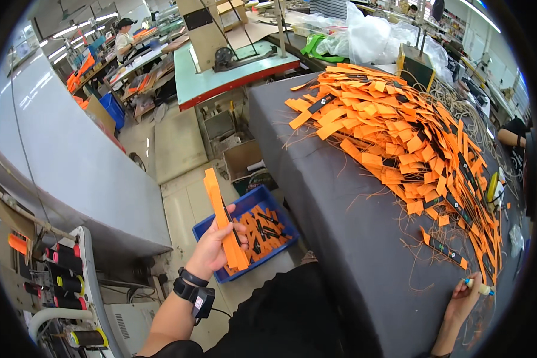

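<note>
While the left hand (212, 247) grips a stack of orange tags (224, 218) above the blue bin (209, 230), the right hand (468, 295) pinches a small tool (480, 288) at the grey surface (352, 221) edge.

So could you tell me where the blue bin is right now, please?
The blue bin sits on the floor left of the grey table, just beyond the left hand holding a stack of orange tags.

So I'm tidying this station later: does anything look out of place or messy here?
The orange tags lie in a loose, sprawling heap on the grey table, strings tangled among them, some straying toward its edge. The left hand grips a neat stack of tags above the blue bin. Nothing looks damaged.
</note>
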`<state>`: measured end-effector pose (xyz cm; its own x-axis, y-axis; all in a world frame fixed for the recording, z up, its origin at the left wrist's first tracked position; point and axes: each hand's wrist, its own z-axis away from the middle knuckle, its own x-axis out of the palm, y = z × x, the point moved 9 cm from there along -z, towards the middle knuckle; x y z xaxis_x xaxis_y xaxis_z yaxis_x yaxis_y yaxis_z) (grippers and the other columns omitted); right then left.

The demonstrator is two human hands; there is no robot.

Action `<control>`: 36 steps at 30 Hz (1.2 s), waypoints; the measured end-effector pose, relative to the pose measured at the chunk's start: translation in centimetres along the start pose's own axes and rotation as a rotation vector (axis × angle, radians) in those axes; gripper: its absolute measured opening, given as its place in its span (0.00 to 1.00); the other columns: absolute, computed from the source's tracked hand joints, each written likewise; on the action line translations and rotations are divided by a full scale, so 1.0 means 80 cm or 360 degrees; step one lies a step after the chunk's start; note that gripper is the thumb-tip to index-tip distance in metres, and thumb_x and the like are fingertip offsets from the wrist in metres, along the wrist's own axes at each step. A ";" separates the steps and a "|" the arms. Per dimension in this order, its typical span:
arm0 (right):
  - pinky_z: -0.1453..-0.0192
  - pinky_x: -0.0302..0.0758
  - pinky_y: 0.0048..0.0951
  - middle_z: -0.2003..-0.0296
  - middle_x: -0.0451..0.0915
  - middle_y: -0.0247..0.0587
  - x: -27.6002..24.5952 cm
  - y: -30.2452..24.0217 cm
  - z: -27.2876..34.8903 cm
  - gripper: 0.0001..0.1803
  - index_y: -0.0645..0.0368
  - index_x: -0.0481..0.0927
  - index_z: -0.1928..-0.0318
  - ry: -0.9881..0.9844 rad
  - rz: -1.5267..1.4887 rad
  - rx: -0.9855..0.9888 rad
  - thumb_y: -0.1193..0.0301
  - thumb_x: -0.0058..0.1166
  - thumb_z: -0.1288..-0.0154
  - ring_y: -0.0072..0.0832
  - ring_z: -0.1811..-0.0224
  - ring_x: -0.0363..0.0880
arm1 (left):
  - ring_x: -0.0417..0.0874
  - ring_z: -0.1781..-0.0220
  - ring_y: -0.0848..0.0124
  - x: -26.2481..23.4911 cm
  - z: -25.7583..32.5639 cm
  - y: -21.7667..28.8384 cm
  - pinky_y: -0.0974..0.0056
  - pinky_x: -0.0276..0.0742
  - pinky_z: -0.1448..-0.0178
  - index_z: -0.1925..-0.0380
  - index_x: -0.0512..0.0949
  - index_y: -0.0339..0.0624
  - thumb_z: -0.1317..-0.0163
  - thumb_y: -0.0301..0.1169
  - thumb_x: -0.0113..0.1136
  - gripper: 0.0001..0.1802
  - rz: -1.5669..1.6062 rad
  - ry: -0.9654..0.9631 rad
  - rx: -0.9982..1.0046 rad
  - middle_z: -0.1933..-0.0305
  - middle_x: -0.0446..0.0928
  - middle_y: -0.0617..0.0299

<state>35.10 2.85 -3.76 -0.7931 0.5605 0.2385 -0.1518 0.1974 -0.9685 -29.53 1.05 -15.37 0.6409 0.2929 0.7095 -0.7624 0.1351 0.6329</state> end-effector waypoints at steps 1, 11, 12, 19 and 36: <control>0.79 0.59 0.15 0.80 0.64 0.26 0.002 -0.003 0.003 0.13 0.53 0.72 0.63 0.0047 0.0004 -0.0019 0.59 0.51 0.25 0.14 0.80 0.65 | 0.82 0.59 0.57 -0.029 -0.010 -0.008 0.46 0.81 0.52 0.33 0.60 0.54 0.25 0.28 0.45 0.23 0.0013 0.0106 -0.0015 0.53 0.77 0.50; 0.80 0.60 0.15 0.79 0.66 0.27 0.016 -0.013 0.010 0.13 0.54 0.74 0.63 0.0082 -0.0102 -0.0051 0.58 0.52 0.25 0.15 0.81 0.66 | 0.70 0.33 0.55 -0.223 0.016 -0.037 0.45 0.64 0.31 0.33 0.61 0.38 0.33 0.39 0.60 0.33 -0.0895 0.1098 -0.0343 0.33 0.67 0.49; 0.80 0.60 0.15 0.79 0.67 0.27 0.015 -0.019 0.010 0.13 0.54 0.74 0.62 0.0086 -0.0087 -0.0078 0.58 0.53 0.26 0.15 0.80 0.66 | 0.67 0.30 0.54 -0.223 0.018 -0.024 0.43 0.58 0.28 0.32 0.60 0.37 0.33 0.39 0.61 0.35 -0.0889 0.1101 -0.0157 0.30 0.65 0.48; 0.83 0.62 0.20 0.82 0.67 0.25 0.030 -0.095 0.031 0.12 0.51 0.73 0.64 0.0135 0.0031 -0.0265 0.59 0.54 0.28 0.18 0.84 0.70 | 0.64 0.28 0.54 0.007 0.002 0.116 0.54 0.55 0.24 0.35 0.68 0.40 0.41 0.25 0.59 0.31 -0.2080 0.0523 0.1133 0.33 0.69 0.52; 0.82 0.71 0.23 0.82 0.72 0.32 -0.068 -0.133 0.074 0.12 0.56 0.73 0.68 0.0323 -0.0288 -0.0464 0.65 0.54 0.28 0.24 0.84 0.75 | 0.80 0.53 0.51 0.583 -0.012 -0.286 0.53 0.76 0.48 0.60 0.83 0.38 0.42 0.32 0.66 0.12 -0.2687 -0.2213 0.1426 0.60 0.78 0.49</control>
<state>37.50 -7.07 4.82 -0.6316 0.6376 0.4412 -0.0816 0.5112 -0.8556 17.72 12.57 2.98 0.3699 -0.2080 -0.9055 0.2558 -0.9141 0.3145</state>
